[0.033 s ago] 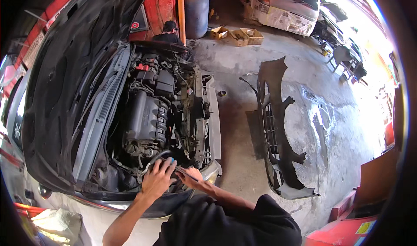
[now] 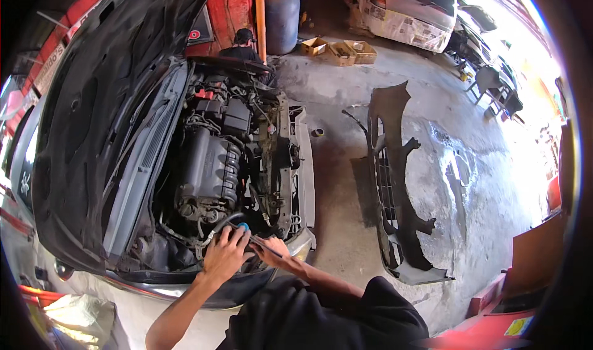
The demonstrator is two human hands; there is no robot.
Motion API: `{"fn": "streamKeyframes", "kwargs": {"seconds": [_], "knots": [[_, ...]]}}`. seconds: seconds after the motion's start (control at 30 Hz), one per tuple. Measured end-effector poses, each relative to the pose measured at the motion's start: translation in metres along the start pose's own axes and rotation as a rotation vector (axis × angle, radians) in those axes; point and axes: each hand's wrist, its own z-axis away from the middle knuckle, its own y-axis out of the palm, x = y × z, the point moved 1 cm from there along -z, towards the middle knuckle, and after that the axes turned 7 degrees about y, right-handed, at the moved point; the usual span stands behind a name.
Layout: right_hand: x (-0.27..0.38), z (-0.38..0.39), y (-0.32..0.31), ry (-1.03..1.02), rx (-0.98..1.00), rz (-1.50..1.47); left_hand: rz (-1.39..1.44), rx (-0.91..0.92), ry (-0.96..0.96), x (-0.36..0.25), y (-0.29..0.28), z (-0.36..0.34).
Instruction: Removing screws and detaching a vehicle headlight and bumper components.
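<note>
At the near front corner of the engine bay, my left hand point(image 2: 224, 251) bends its fingers over a small round blue cap point(image 2: 243, 226). The fingertips are against the cap's side, and part of its top shows. Just to the right, my right hand point(image 2: 275, 246) is closed round a thin dark strip-like piece point(image 2: 265, 247) that slants across its fingers. What lies below both hands is hidden. A black hose point(image 2: 230, 219) curves just beyond the left fingers, toward the grey engine cover point(image 2: 207, 171).
The raised hood point(image 2: 80, 121) stands along the left. A removed dark bumper point(image 2: 398, 189) lies on the floor to the right. Another person point(image 2: 243, 50) is low beyond the car's far end, near a blue barrel point(image 2: 281, 19) and yellow crates point(image 2: 343, 52). A red object point(image 2: 488, 334) fills the lower right.
My left fingers have shifted slightly, and more of the blue cap's top shows. The right hand stays nearly in place. The whole view has moved a little.
</note>
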Motion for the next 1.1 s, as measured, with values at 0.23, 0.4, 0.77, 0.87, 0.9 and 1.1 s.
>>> {"fn": "streamKeyframes", "kwargs": {"seconds": [0.23,0.4,0.77,0.87,0.9,1.1], "knots": [[0.015,0.003,0.003,-0.055,0.103,-0.026,0.011,0.246,-0.388,-0.007,0.018,-0.001],[0.018,0.007,0.008,-0.037,0.059,-0.068,0.084,0.004,-0.22,0.003,-0.011,0.001],[0.014,0.002,0.002,-0.095,0.106,0.035,-0.03,0.107,-0.314,-0.001,0.013,-0.006],[0.008,0.009,0.012,-0.112,0.036,-0.013,0.084,0.078,-0.333,0.0,-0.007,-0.009],[-0.006,0.009,0.021,-0.109,0.087,-0.011,0.146,-0.012,-0.259,-0.001,-0.015,-0.01],[-0.006,0.005,0.015,-0.041,0.13,0.047,-0.156,0.084,0.206,-0.002,0.006,-0.004]]}}
